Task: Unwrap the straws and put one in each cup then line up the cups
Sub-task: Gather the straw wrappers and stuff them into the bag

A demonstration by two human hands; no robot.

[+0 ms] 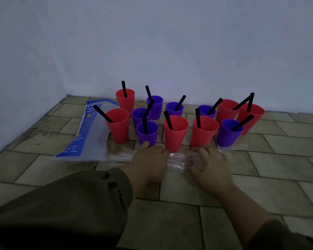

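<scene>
Person's left hand point(148, 160) relaxed and flat, fingertips touching the front purple cup point(147, 135) just left of the front red cup point(175, 134). The right hand point(210, 164), blurred, is spread on clear plastic wrap point(177, 162) right of that red cup, holding nothing. Each cup looks to have a black straw point(168, 120). Cups are clustered, so lining up is likely what's left. Blue packaging bag point(90, 134) well left. Tiled floor point(278, 168), plain wall point(170, 42) behind.

Straws point(168, 120) in cups point(175, 134), cups clustered on plastic sheet point(178, 162), bag point(90, 136) to their left, wall point(170, 42) behind
</scene>
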